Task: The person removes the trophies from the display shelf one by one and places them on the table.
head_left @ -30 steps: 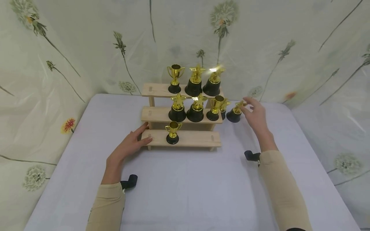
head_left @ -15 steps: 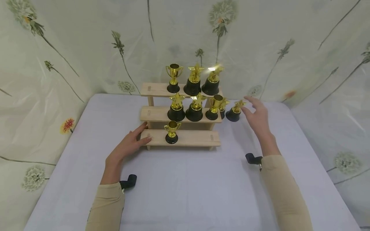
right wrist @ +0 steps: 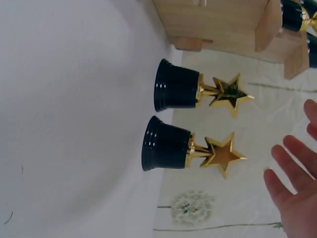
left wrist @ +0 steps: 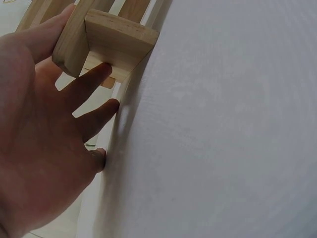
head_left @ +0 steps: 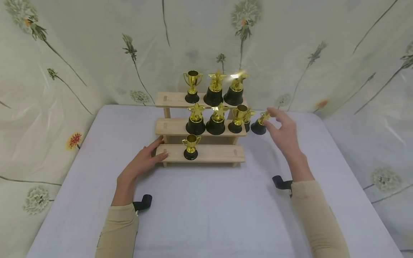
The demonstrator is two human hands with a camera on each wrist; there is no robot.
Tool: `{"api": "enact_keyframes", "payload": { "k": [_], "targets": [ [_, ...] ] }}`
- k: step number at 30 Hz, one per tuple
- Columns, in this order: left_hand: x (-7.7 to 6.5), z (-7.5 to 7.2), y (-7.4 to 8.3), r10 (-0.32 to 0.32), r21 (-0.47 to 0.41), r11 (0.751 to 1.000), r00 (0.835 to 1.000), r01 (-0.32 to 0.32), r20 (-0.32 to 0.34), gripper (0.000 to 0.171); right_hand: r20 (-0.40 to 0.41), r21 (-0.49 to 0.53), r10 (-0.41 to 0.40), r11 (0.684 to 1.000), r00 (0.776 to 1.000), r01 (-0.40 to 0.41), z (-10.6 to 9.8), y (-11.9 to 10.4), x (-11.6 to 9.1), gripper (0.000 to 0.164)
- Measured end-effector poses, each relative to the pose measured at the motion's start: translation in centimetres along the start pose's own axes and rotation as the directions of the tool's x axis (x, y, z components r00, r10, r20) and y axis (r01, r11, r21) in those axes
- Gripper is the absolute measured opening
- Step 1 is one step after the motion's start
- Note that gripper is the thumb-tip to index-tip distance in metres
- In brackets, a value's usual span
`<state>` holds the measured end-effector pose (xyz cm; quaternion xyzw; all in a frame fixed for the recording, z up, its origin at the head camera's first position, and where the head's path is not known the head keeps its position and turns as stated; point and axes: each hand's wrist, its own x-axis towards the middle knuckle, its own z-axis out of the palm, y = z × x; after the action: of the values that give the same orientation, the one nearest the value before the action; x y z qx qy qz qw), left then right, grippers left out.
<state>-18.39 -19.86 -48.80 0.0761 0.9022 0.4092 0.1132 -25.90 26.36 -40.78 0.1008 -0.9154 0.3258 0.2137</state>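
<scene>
The outer star trophy (right wrist: 168, 144), standing on the worktop (head_left: 209, 204) just right of the wooden stand (head_left: 216, 154), looks light, stiff and slick, probably best taken by its black base. Beside its star, the right hand (head_left: 284, 133) holds nothing, thumb and fingers parted; the left hand (head_left: 142, 160) grips the stand's bottom-shelf end.

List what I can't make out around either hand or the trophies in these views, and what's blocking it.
- Head view: the star trophy beside the stand; the cup on the middle shelf hides part of it.
- Head view: the lower fingers of the left hand; the hand itself covers them.
- Left wrist view: the upper part of the stand; cut off by the top edge.
- Right wrist view: part of the right hand; cut off by the right edge.
</scene>
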Motion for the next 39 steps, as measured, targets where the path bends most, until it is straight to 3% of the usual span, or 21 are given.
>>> {"api": "enact_keyframes", "payload": {
  "k": [12,19,26,39],
  "targets": [
    [0.0,-0.1,0.0,0.01,-0.013,1.0,1.0,-0.01,0.002,0.076,-0.01,0.049,-0.117,0.992,0.993,0.117,0.8,-2.4,-1.6,0.045],
    [0.0,-0.1,0.2,0.002,-0.02,1.0,1.0,-0.002,0.003,0.076,0.009,0.067,-0.125,0.99,0.992,0.125,1.4,-3.1,-2.5,0.043],
    [-0.1,-0.2,0.5,0.011,-0.012,1.0,1.0,-0.011,0.005,0.076,0.016,0.086,-0.192,0.978,0.981,0.19,1.8,-3.7,-3.4,0.036],
    [0.0,-0.1,0.4,-0.001,-0.004,1.0,1.0,0.001,0.008,0.075,0.064,0.149,-0.25,0.96,0.966,0.239,2.5,-5.9,-4.5,0.035]
  ]
}}
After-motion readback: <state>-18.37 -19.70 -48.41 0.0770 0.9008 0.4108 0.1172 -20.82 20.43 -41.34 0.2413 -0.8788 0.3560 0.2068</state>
